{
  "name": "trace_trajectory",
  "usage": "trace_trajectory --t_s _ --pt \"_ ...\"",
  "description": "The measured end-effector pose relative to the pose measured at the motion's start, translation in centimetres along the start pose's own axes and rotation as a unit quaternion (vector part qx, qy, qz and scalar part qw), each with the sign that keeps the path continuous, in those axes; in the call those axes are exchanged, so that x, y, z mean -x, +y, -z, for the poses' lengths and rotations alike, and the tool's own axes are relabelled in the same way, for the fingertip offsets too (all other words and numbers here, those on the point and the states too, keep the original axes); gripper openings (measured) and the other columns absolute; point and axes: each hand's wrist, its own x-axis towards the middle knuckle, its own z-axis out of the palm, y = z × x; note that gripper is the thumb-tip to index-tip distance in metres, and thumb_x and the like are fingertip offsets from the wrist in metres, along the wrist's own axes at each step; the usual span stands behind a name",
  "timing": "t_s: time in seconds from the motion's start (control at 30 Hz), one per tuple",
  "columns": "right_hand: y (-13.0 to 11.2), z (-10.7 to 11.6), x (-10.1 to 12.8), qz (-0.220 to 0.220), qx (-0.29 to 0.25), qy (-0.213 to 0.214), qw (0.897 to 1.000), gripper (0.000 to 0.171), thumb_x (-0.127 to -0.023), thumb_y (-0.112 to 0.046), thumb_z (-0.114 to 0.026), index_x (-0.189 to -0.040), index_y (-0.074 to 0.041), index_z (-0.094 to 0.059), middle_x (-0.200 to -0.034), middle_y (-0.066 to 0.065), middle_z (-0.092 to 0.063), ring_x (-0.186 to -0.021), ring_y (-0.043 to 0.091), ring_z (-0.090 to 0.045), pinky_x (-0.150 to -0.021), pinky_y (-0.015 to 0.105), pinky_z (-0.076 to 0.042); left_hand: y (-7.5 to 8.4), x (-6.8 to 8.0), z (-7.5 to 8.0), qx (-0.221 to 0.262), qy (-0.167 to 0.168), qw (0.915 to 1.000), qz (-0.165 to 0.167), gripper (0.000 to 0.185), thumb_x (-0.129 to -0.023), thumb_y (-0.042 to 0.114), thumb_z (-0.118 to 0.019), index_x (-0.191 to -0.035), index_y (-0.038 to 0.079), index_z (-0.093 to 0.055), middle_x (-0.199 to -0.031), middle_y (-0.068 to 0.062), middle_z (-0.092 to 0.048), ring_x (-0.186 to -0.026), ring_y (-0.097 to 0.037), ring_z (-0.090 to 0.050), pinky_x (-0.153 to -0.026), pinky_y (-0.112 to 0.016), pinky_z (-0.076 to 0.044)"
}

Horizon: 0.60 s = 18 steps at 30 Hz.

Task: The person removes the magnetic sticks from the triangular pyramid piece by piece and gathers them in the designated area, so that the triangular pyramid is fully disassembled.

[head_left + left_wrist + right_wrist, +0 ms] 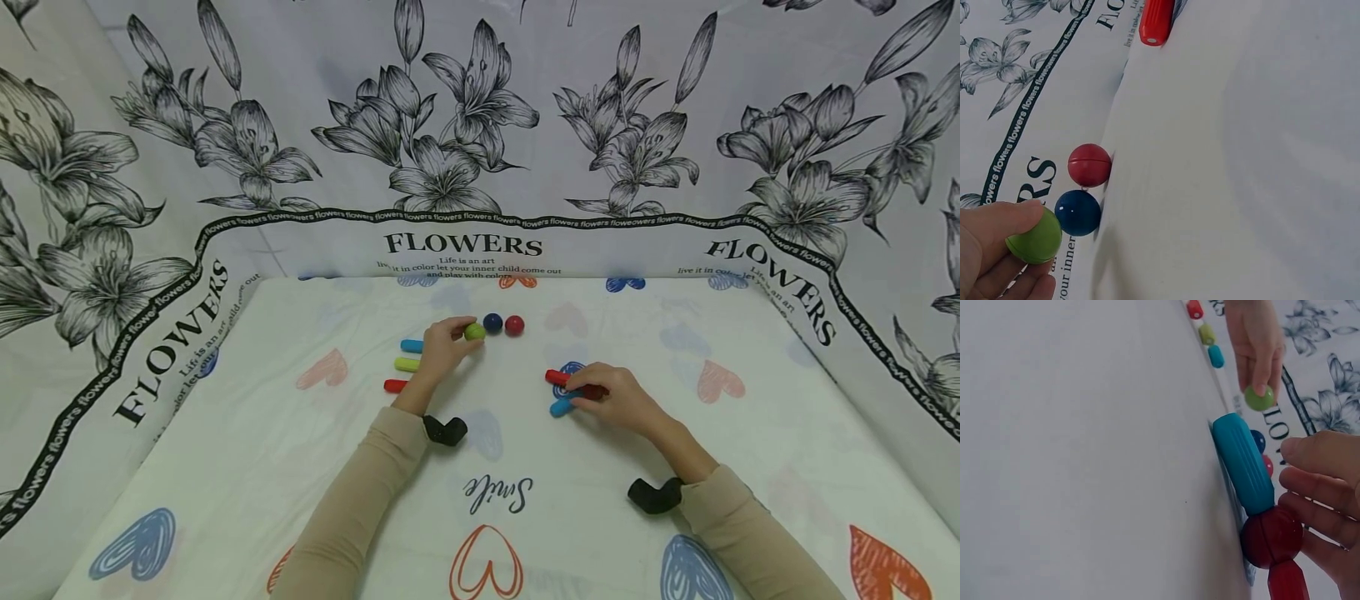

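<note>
A person in tan long sleeves worked with small plastic construction pieces on a white tablecloth [645, 500] printed with coloured hearts. The left hand [442, 350] pinched a small green plastic ball [474, 332] between its fingertips, just off or on the cloth at the far middle of the table; the left wrist view showed the thumb and fingers curled round that ball [1035, 236]. Right beside it, in a short row, lay a dark blue plastic ball [492, 322] and a red plastic ball [514, 325], the blue one close against the green one, whether touching could not be told.

The right hand [615, 400] rested nearer the person, its fingers bent over a joined assembly: a ribbed turquoise plastic rod [1242, 462] and a red plastic rod [557, 377] meeting at a dark red ball connector [1271, 536]. The fingers held the connector end while both rods lay on the cloth.

Left of the left hand, three short plastic rods lay parallel in a column, well apart from the assembly: a turquoise one [411, 345] farthest, a yellow-green one [407, 364] in the middle and a red one [394, 386] nearest. A black strap mount [444, 430] sat on each wrist. A black-and-white flower-print sheet [480, 125] lettered "FLOWERS" hung behind and along both sides.
</note>
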Motion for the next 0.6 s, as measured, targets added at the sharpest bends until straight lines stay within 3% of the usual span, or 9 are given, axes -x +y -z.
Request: trace_trajectory --t_s 0.33,0.6 --pt "0.3 0.2 0.1 0.028 0.016 0.020 0.999 0.024 -0.072 -0.001 -0.080 -0.095 -0.005 -0.074 -0.099 0.010 -0.074 -0.094 0.027 -0.066 -0.080 0.025 -0.058 -0.7 -1.6 0.0 -0.007 0.016 0.9992 0.035 0.045 -0.085 0.011 -0.071 -0.127 0.002 -0.061 -0.126 -0.019 -0.065 -0.117 -0.031 -0.063 -0.102 -0.039 -0.051" --pt "0.7 0.5 0.3 -0.018 0.016 0.001 1.000 0.030 -0.075 -0.005 -0.079 -0.104 -0.005 -0.072 -0.105 0.010 -0.073 -0.096 0.026 -0.066 -0.080 0.029 -0.059 -0.9 -2.5 -0.6 -0.018 0.040 0.9982 0.040 0.043 -0.084 0.007 -0.071 -0.126 0.000 -0.062 -0.122 -0.020 -0.067 -0.112 -0.032 -0.063 -0.100 -0.040 -0.052"
